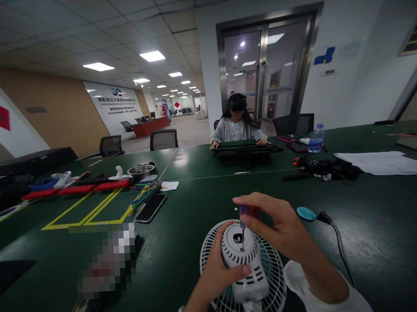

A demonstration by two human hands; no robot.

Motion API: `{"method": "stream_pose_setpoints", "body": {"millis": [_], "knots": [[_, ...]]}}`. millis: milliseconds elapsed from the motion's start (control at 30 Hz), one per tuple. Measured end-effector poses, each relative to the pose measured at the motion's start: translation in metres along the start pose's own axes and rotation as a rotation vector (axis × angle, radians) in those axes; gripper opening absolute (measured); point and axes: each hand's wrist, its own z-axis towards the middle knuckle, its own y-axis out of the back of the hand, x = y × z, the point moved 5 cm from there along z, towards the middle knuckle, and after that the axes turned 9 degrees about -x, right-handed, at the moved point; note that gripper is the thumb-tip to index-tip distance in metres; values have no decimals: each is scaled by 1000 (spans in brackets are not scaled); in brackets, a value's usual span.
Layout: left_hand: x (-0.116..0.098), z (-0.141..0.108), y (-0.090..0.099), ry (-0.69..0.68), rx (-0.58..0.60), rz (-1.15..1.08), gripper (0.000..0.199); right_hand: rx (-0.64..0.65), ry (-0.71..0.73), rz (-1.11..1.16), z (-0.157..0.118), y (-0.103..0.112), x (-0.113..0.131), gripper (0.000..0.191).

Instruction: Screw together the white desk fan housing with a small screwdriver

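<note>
A small white desk fan (267,274) lies face down on the dark green table (203,198), its grille under it and its motor housing (241,256) facing up. My left hand (215,276) grips that housing from the left, thumb across its side. My right hand (278,227) pinches a small screwdriver with a purple handle (242,211). The screwdriver stands upright with its tip down at the back of the housing.
A black phone (151,208) and coloured wires (142,195) lie left of the fan by yellow tape lines. A teal disc (305,213) with a black cable lies to the right. Across the table a person sits at a black tray; papers (380,163), a water bottle (315,139).
</note>
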Motion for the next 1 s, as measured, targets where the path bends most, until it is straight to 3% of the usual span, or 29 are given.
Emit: {"method": "stream_pose_setpoints", "body": {"millis": [200, 400, 1000], "knots": [[2, 0, 1, 0, -11, 20, 81, -65, -2, -26, 1, 3, 0, 16], [1, 0, 0, 5, -5, 7, 80, -88, -137, 52, -2, 1, -8, 19], [2, -1, 1, -1, -7, 3, 80, -10, 32, 84, -1, 3, 10, 29]]}}
